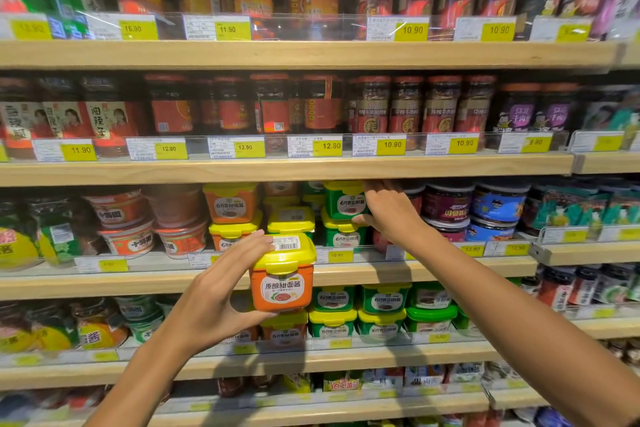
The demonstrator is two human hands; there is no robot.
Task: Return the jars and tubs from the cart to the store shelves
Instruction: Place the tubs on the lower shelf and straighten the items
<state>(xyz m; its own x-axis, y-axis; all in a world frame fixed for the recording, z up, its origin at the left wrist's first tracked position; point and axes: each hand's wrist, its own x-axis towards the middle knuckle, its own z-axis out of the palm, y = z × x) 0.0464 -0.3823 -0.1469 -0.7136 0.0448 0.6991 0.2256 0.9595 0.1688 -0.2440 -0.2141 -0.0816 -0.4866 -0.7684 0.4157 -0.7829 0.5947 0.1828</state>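
Two tubs in play: my right hand (388, 210) grips a green-bodied tub (344, 201) atop its shelf stack, left hand (221, 291) clasps an orange yellow-lidded tub (282, 282) before the shelf edge (415, 272); next, I judge, shelving it beside its orange fellows (230, 203).

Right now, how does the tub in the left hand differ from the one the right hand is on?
The orange yellow-lidded plastic tub is held by the left hand in the air, in front of the shelves; the green yellow-lidded plastic tub sits stacked on another green tub, gripped by the right hand. Bodies differ: orange versus green. Both share square shape and yellow lids.
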